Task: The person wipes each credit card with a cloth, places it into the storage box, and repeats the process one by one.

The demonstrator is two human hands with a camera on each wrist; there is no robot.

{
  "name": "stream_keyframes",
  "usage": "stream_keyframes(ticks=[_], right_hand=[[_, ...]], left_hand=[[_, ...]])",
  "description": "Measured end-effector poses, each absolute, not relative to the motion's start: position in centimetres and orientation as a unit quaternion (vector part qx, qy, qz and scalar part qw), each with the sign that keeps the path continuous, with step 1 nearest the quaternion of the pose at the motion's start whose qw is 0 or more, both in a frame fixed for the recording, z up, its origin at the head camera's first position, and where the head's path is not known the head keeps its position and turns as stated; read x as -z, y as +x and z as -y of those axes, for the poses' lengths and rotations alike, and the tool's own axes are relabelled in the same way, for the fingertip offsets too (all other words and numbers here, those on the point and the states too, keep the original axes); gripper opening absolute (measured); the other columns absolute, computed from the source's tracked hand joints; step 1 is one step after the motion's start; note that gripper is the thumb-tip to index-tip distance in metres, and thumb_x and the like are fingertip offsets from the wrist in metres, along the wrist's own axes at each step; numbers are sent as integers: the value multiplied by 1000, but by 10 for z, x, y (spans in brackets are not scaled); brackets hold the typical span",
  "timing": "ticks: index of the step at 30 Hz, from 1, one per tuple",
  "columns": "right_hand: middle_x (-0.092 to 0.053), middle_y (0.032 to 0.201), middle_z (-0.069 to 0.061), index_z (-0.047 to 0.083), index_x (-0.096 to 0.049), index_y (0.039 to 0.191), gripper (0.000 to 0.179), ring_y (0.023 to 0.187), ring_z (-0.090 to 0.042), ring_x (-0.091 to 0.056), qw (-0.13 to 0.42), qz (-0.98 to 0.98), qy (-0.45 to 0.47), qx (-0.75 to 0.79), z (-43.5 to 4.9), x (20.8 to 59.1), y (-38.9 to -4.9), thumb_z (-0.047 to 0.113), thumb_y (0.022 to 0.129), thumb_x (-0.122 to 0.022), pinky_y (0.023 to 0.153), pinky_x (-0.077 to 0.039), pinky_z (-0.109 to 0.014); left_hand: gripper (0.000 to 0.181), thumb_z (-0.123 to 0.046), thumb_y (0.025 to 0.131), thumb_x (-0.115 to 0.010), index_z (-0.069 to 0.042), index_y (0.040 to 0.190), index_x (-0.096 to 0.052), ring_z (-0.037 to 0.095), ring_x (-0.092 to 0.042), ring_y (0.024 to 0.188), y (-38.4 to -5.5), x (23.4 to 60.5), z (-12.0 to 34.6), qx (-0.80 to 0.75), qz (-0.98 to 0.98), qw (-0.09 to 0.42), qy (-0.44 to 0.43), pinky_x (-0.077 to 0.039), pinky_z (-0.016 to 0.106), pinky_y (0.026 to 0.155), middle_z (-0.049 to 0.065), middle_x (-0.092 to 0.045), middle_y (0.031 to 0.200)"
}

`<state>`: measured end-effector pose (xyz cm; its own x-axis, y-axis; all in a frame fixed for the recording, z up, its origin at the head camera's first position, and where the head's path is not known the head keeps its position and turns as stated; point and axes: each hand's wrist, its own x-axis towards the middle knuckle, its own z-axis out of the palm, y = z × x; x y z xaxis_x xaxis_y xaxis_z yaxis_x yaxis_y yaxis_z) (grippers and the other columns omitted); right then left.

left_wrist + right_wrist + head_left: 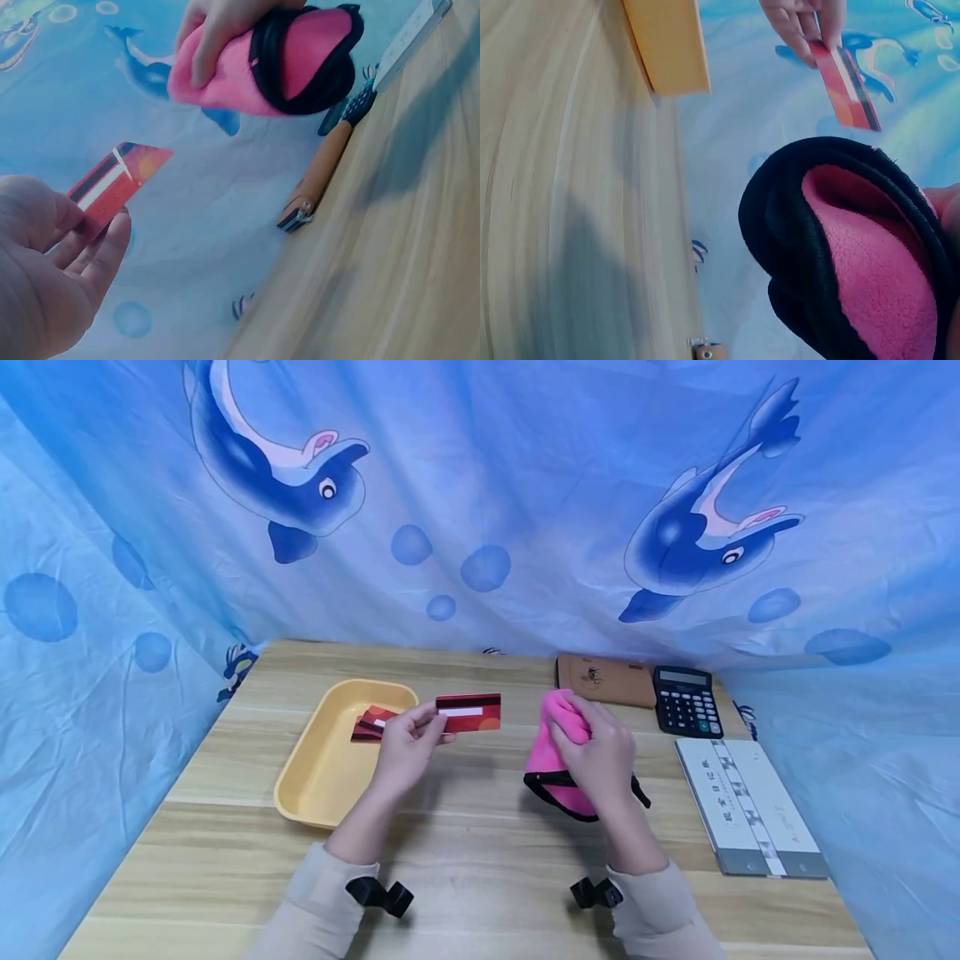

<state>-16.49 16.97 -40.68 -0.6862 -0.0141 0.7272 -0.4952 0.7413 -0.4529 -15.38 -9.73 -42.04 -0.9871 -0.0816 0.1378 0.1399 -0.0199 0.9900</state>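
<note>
My left hand (pixel 408 747) pinches a red bank card (pixel 487 717) by its left end, above the table. The card's dark stripe and white strip face me in the head view. On the right, my right hand (pixel 600 752) grips a bunched pink cloth (pixel 545 750) with black edging, also held up off the table. In the right wrist view the folded cloth (pixel 877 262) fills the lower right, its black border curving around the pink pile. More red cards (pixel 367 727) lie in the yellow tray (pixel 300 777), partly behind my left hand.
A brown wallet-like case (pixel 611 681) lies at the back right beside a black calculator (pixel 686 702). A white and grey notebook (pixel 750 806) lies at the right edge of the wooden table (pixel 480 860). Blue dolphin-print curtains (pixel 510 485) surround the table.
</note>
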Motion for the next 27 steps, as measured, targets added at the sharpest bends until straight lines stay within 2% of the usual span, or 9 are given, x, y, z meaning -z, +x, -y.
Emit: stream_keyframes(ticks=[5, 9, 12, 15, 21, 27], right_hand=[[-75, 104, -17, 2, -75, 116, 43, 90, -33, -72, 365, 857, 142, -335, -177, 409, -165, 15, 78, -88, 73, -60, -49], [-75, 103, -17, 2, -75, 116, 43, 90, -34, -72, 373, 852, 142, -339, -184, 412, -167, 15, 77, -88, 74, -59, -50], [-75, 103, -17, 3, -75, 116, 43, 90, -34, -72, 375, 851, 141, -340, -188, 415, -169, 16, 77, -88, 74, -59, -50], [-75, 102, -17, 3, -75, 116, 42, 90, -33, -72, 375, 851, 139, -341, -191, 418, -170, 16, 78, -87, 74, -59, -50], [-75, 105, -17, 3, -75, 116, 42, 93, -33, -72, 372, 855, 130, -336, -197, 422, -171, 16, 78, -87, 76, -59, -50], [-75, 109, -17, 4, -74, 119, 43, 97, -33, -72, 359, 861, 122, -339, -199, 422, -170, 18, 79, -87, 80, -59, -50]], left_hand=[[31, -7, 101, -60, 4, 130, -64, 13, -74, 76, -158, 414, 115, 712, 696, 96, 19, -61, 26, 79, 20, -64, 118], [33, -8, 101, -61, 3, 133, -62, 9, -73, 72, -164, 413, 133, 708, 697, 107, 51, -61, 23, 63, 15, -64, 108], [36, -6, 101, -61, 6, 135, -59, 8, -72, 70, -167, 415, 148, 712, 689, 115, 71, -61, 23, 62, 10, -62, 101], [38, -2, 100, -61, 11, 135, -56, 7, -71, 69, -170, 417, 162, 723, 674, 126, 83, -62, 26, 71, 7, -58, 99], [36, 4, 99, -57, 14, 133, -55, 3, -69, 72, -177, 422, 190, 715, 674, 143, 113, -62, 25, 75, 11, -57, 103], [39, 8, 99, -52, 14, 138, -51, 2, -65, 72, -185, 432, 209, 669, 722, 105, 141, -60, 20, 76, 22, -53, 120]])
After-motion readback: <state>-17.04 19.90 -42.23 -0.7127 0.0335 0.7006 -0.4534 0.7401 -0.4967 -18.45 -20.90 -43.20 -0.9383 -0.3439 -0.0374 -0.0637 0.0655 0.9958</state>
